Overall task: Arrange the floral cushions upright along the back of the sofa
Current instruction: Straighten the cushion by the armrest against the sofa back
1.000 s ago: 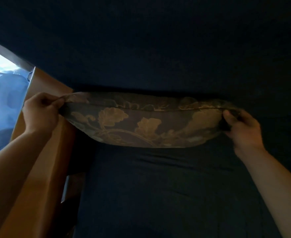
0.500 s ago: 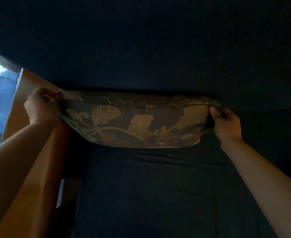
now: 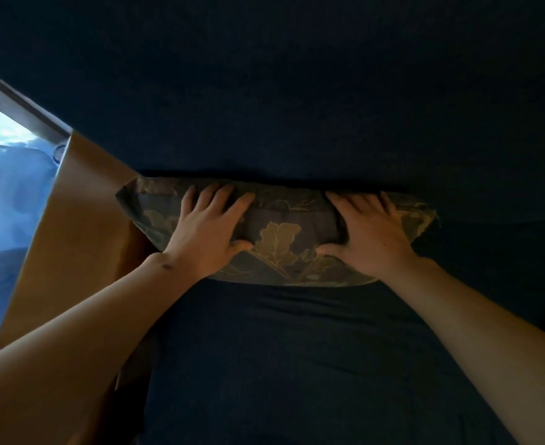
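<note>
A dark floral cushion [image 3: 281,242] with golden leaves stands against the dark blue sofa back [image 3: 297,91], its lower edge on the seat [image 3: 297,364]. My left hand [image 3: 210,229] lies flat on the cushion's left half, fingers spread over its top edge. My right hand [image 3: 367,232] lies flat on its right half in the same way. Both palms press the front face; neither hand grips a corner. The cushion's left corner [image 3: 129,197] touches the wooden armrest.
A brown wooden armrest [image 3: 72,236] runs along the sofa's left side. Beyond it, at far left, is a bright bluish area [image 3: 4,187] with a pale frame. The seat extends dark and bare to the right.
Both hands let go of the cushion's end corners and moved inward onto its front face. The cushion now rests lower, against the sofa back.
</note>
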